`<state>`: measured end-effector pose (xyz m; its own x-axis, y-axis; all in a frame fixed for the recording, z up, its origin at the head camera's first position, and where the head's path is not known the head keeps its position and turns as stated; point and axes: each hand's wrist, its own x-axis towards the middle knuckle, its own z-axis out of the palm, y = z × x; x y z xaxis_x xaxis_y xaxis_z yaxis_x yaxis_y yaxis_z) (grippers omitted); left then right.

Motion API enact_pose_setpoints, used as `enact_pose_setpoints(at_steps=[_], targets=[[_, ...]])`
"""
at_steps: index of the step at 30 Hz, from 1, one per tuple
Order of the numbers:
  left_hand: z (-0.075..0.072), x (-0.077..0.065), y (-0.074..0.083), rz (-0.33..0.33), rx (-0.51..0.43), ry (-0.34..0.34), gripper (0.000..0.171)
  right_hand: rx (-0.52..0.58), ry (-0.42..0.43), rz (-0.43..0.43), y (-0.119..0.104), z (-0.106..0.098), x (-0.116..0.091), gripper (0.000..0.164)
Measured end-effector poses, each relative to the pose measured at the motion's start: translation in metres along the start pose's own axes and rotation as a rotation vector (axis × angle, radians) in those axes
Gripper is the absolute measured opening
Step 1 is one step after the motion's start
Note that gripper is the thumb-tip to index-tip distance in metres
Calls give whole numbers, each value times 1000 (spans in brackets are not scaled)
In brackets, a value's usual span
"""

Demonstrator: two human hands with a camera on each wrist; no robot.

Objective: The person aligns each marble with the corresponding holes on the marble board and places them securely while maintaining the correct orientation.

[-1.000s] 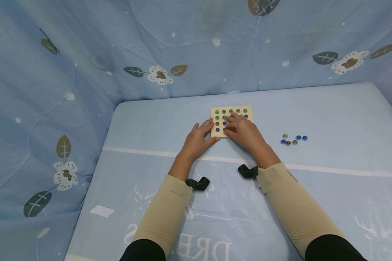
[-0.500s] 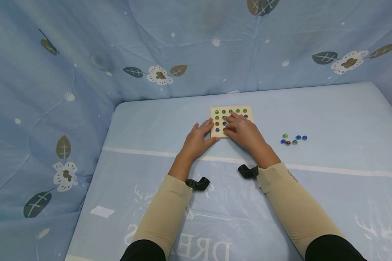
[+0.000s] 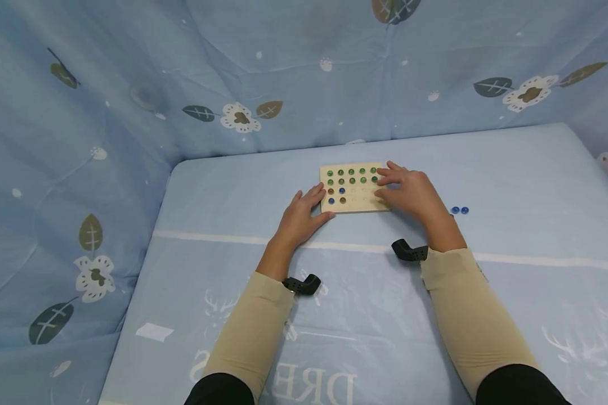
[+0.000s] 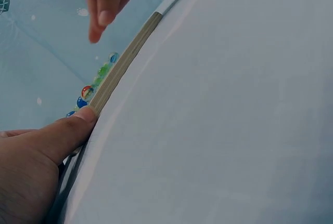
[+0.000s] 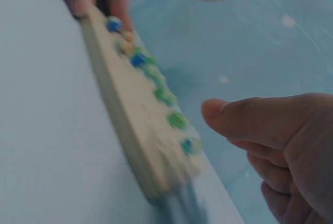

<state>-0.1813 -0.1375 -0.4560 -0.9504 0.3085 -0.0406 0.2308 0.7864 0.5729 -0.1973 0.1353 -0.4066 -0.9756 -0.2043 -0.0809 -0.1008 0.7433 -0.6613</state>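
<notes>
A pale wooden board (image 3: 362,206) lies on the table, with glass marbles seated in rows. Green marbles (image 3: 352,172) fill most of the two far rows; blue and brown marbles (image 3: 342,191) sit at the left of the two near rows, and bare hollows show beside them. My left hand (image 3: 300,216) rests at the board's left near corner, thumb (image 4: 73,125) against the near edge and straight fingers along the left side. Over the board's right edge is my right hand (image 3: 410,194), thumb apart from the marbles (image 5: 178,120) and other fingers loosely bent, no marble visible in it.
Two loose blue marbles (image 3: 459,210) lie on the table (image 3: 512,185) right of the right wrist; the right arm covers the area beside them. A patterned blue curtain (image 3: 304,73) hangs behind the table's far edge. Each wrist wears a black camera mount (image 3: 304,284).
My right hand has moved right, from the middle of the board to its right edge, uncovering the bare hollows. The left hand stays at the corner. The head view has shifted slightly.
</notes>
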Motion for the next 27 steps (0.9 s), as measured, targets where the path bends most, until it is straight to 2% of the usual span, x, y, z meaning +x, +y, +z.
enact_pose_setpoints(at_steps=[6, 12, 18, 27], targets=[[1, 1, -1, -14, 0, -1, 74, 43, -88, 140, 29, -37, -11, 43], [0, 0, 2, -12, 2, -4, 73, 73, -186, 213, 60, -65, -28, 46], [-1, -2, 2, -6, -14, 10, 73, 106, -244, 225, 77, -73, -37, 37], [1, -1, 1, 9, -12, 20, 72, 115, -222, 212, 83, -70, -35, 32]])
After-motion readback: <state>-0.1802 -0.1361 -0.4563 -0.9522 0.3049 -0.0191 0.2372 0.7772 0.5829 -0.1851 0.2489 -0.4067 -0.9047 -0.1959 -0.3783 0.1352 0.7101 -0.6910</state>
